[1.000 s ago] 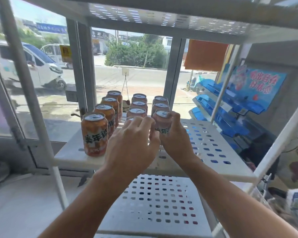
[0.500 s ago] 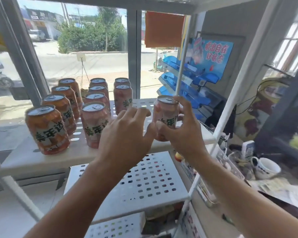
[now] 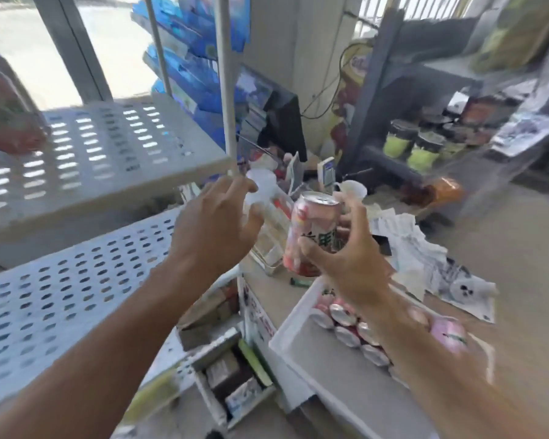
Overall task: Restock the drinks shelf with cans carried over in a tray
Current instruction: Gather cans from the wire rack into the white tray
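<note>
Pink can is sitting in our right hand's loose fingertip grip, left hand spread empty; it's risking slipping.

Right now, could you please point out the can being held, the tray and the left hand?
pink can (image 3: 314,223), head view, printed side wall.
white tray (image 3: 322,364), head view, bare floor.
left hand (image 3: 214,228), head view, back of hand.

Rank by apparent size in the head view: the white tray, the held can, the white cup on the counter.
1. White tray, clearly largest.
2. Held can in the right hand, though it is nearer the camera.
3. White cup, smallest; farther off and partly hidden.
</note>
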